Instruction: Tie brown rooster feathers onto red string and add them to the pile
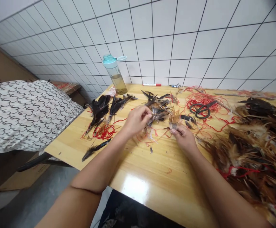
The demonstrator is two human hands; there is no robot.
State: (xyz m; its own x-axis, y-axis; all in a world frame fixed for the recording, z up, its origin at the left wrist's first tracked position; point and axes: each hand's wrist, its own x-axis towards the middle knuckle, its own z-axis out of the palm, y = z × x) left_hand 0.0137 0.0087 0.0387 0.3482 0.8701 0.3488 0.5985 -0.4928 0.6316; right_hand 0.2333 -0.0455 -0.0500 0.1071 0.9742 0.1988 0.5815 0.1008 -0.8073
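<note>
while right grip (185,136) pinches brown feathers (174,117) | left grip (138,119): can't tell | scissors (207,106) overlie red string (196,99)

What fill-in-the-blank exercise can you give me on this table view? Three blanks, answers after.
1. The person's bare right hand holds small brown ____.
2. The dark-handled metal scissors lie partly over tangled ____ string.
3. In the picture, the clear plastic bottle with the light-blue lid stands to the ____ of the white-and-red marker.

Missing words: feathers; red; left.
</note>
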